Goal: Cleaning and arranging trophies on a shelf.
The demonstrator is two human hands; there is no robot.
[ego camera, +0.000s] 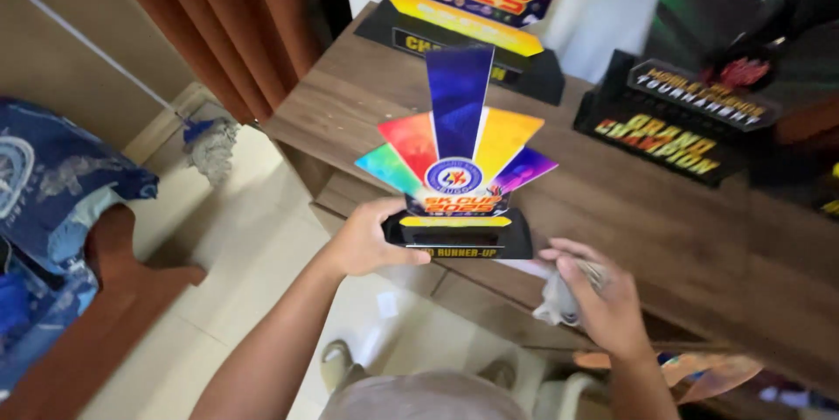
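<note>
The left hand (367, 241) grips the black base of a fan-shaped trophy (456, 158), whose blue, red, yellow, green and purple panels spread upward, and holds it upright at the front edge of a wooden cabinet (664, 236). The right hand (603, 298), at about four o'clock from the trophy, is closed around a crumpled pale cloth (555, 302) just beside the base. At twelve o'clock from the held trophy a larger trophy (476, 9) stands at the back of the cabinet top; at two o'clock sits a black plaque (682, 127). At nine o'clock, well apart, a mop (210, 145) leans by an orange curtain (236, 18) over the tiled floor (236, 245).
</note>
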